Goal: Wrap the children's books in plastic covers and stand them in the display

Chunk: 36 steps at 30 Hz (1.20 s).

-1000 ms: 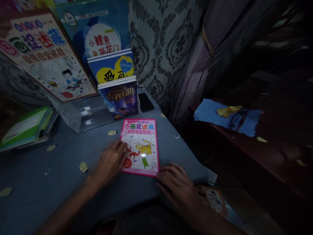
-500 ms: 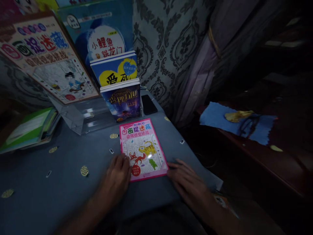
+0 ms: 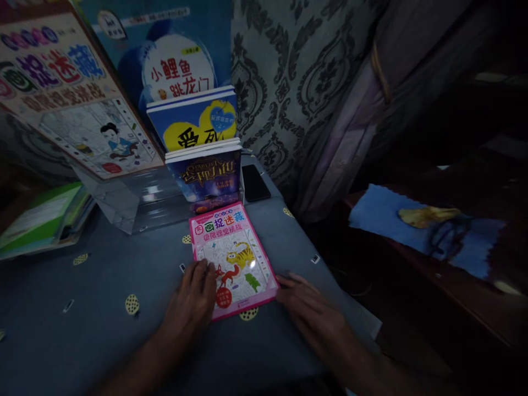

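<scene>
A pink picture book (image 3: 247,250) with a cartoon fox and a yellow striped cat on its cover lies on the blue tablecloth. My left hand (image 3: 192,300) grips its left edge, fingertips resting over the cover. At the lower right corner, my right hand (image 3: 309,308) has its fingers against the edge; its thumb is hard to make out. The book's far edge reaches close to a clear plastic stand (image 3: 163,217). In that stand, a dark purple book (image 3: 210,179) leans in front of a blue and yellow book (image 3: 193,118).
Behind them stands a large blue book (image 3: 177,60), with a brown-bordered book (image 3: 78,99) to its left. A dark phone (image 3: 256,182) lies right of the stand. Green-covered booklets (image 3: 45,220) are piled at left. Beyond the table's right edge, a blue cloth (image 3: 379,212) lies on a dark red surface.
The pink book has slid slightly away and left toward the stand, with both hands following. A pineapple print now shows below its near edge. My view has shifted slightly.
</scene>
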Motion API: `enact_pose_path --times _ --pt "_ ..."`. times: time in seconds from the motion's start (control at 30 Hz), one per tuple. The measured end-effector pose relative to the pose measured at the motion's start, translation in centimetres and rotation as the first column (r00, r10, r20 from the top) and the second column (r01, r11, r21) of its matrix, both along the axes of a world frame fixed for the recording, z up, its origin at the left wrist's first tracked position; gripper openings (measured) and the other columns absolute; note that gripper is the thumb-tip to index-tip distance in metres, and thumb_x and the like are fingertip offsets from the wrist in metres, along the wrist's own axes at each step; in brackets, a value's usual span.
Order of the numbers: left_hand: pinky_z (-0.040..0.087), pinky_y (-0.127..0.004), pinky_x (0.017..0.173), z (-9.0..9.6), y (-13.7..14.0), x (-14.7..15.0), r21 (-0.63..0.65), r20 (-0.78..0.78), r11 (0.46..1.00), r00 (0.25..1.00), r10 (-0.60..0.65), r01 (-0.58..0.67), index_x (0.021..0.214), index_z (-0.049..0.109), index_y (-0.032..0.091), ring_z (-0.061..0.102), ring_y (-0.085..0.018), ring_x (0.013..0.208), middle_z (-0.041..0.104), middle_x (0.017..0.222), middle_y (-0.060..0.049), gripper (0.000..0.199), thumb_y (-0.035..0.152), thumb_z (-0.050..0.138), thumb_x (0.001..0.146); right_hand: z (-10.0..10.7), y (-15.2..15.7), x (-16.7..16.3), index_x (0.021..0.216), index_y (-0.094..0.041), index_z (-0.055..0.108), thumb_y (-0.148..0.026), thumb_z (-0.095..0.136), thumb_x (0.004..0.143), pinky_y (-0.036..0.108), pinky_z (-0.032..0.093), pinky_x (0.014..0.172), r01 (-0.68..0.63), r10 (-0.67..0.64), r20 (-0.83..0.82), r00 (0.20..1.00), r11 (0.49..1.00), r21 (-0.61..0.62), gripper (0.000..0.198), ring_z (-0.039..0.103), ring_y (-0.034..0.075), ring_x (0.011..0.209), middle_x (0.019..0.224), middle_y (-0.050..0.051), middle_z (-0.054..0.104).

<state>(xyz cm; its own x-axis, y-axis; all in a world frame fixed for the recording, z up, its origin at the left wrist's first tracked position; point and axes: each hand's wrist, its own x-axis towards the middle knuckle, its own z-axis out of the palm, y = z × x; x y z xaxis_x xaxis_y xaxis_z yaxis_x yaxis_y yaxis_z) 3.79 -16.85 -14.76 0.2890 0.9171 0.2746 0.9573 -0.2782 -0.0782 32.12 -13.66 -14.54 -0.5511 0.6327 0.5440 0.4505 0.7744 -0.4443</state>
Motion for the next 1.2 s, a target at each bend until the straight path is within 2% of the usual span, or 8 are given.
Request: enact_pose_path --times 0.17,0.37,0.5,0.63,0.8,1.0,1.2 --pt "0.060 -0.047 0.091 -0.2 0.5 -0.5 -0.027 -0.010 1.000 1.000 0.005 -0.005 0.132 0.053 0.014 0.058 -0.031 0.119 0.061 0.129 -0.020 0.037 0.009 0.042 0.096 -0.7 0.3 -0.1 0.133 -0.023 0.064 -0.010 0.047 0.099 0.042 0.058 0.105 -0.041 0.041 0.005 0.999 0.999 -0.020 0.040 0.074 0.022 0.111 0.111 0.009 0.079" --pt "0.055 -0.051 0.092 1.7 2.3 0.5 -0.063 -0.067 0.997 0.996 -0.057 0.053 0.122 0.060 0.012 0.061 -0.030 0.103 0.065 0.115 -0.018 0.030 0.010 0.043 0.096 -1.7 0.5 -0.3 0.127 -0.026 0.069 -0.009 0.048 0.098 0.043 0.059 0.104 -0.007 0.007 -0.009 1.000 1.000 -0.008 0.039 0.076 0.022 0.105 0.107 0.007 0.080" --pt "0.051 -0.048 0.099 2.4 6.0 1.4 -0.080 -0.041 0.988 0.989 -0.139 0.135 0.121 0.061 0.010 0.061 -0.029 0.109 0.066 0.120 -0.018 0.029 0.013 0.043 0.099 -0.7 0.6 -0.4 0.123 -0.023 0.069 -0.011 0.048 0.100 0.046 0.060 0.103 -0.036 0.036 -0.002 0.999 0.999 0.018 0.034 0.076 0.022 0.103 0.098 0.006 0.080" --pt "0.046 -0.046 0.108 2.1 10.7 1.8 -0.077 0.041 0.983 0.985 -0.166 0.169 0.131 0.057 0.008 0.058 -0.030 0.124 0.062 0.135 -0.018 0.035 0.024 0.047 0.102 0.0 0.5 -0.4 0.116 -0.023 0.071 -0.012 0.051 0.099 0.047 0.061 0.100 -0.036 0.034 0.045 0.998 0.998 0.054 0.029 0.075 0.023 0.103 0.094 0.004 0.080" --pt "0.044 -0.045 0.105 1.8 14.5 2.5 -0.112 0.036 0.971 0.977 -0.208 0.211 0.140 0.051 0.006 0.055 -0.030 0.129 0.058 0.143 -0.019 0.044 0.032 0.045 0.105 -0.3 0.4 -0.5 0.106 -0.023 0.072 -0.010 0.051 0.098 0.045 0.059 0.101 -0.031 0.028 0.044 0.999 0.997 0.075 0.026 0.074 0.021 0.101 0.091 0.004 0.079" --pt "0.043 -0.042 0.098 2.2 15.4 2.8 -0.116 -0.022 0.970 0.976 -0.219 0.215 0.137 0.053 0.010 0.058 -0.027 0.121 0.061 0.141 -0.015 0.041 0.035 0.038 0.108 -0.4 0.6 -0.7 0.101 -0.021 0.070 -0.011 0.054 0.098 0.040 0.059 0.100 -0.052 0.052 0.004 0.999 0.996 0.067 0.020 0.074 0.019 0.096 0.088 0.002 0.078" --pt "0.042 -0.044 0.097 2.7 15.8 2.6 -0.138 -0.099 0.960 0.961 -0.259 0.245 0.139 0.050 0.010 0.057 -0.028 0.118 0.066 0.133 -0.014 0.043 0.036 0.038 0.107 -0.6 0.6 -1.0 0.099 -0.020 0.069 -0.010 0.049 0.100 0.038 0.059 0.099 -0.025 0.027 -0.021 0.999 0.995 0.097 0.023 0.074 0.017 0.090 0.083 0.001 0.078"
